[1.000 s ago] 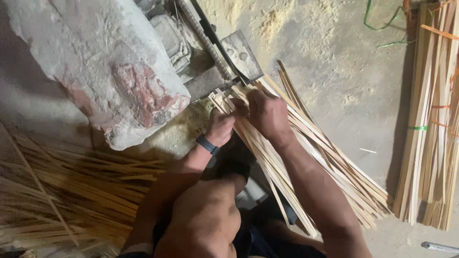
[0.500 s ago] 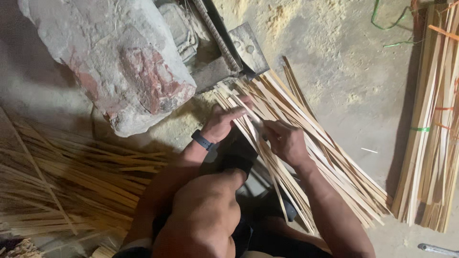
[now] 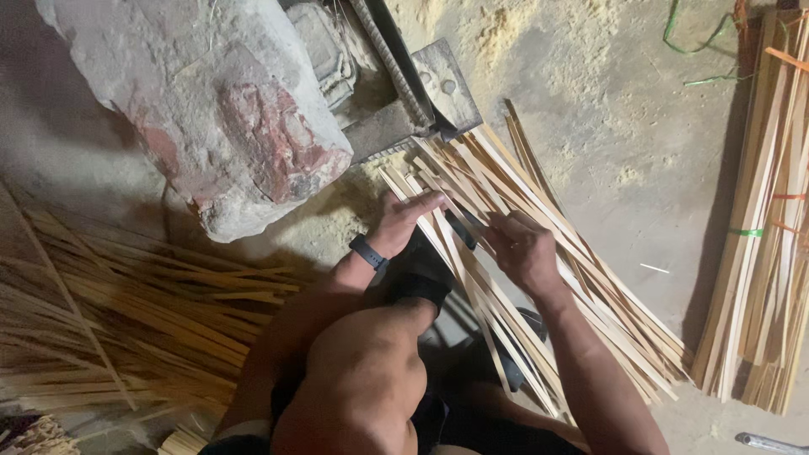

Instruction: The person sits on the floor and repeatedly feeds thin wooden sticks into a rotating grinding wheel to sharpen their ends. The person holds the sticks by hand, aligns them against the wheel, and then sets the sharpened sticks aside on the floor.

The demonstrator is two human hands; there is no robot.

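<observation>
A fan of flat pale bamboo strips [image 3: 581,286] lies on the dusty floor in front of me, their far ends near a metal cutting blade [image 3: 438,84]. My left hand [image 3: 404,221], with a dark band on its wrist, rests flat with fingers spread on the near ends of the strips. My right hand [image 3: 518,248] curls around one or two strips in the middle of the fan, pinching them. My bent knee [image 3: 362,379] fills the lower middle.
A large rough stone block [image 3: 211,109] with a reddish patch sits at upper left beside the blade's metal base. A loose heap of thin splints [image 3: 118,312] lies at left. Tied bundles of strips [image 3: 763,236] stand along the right edge. Sawdust covers the floor.
My right hand has drawn back from the blade toward me along the strips. My left hand has spread flat over the strip ends. The view shifted slightly.
</observation>
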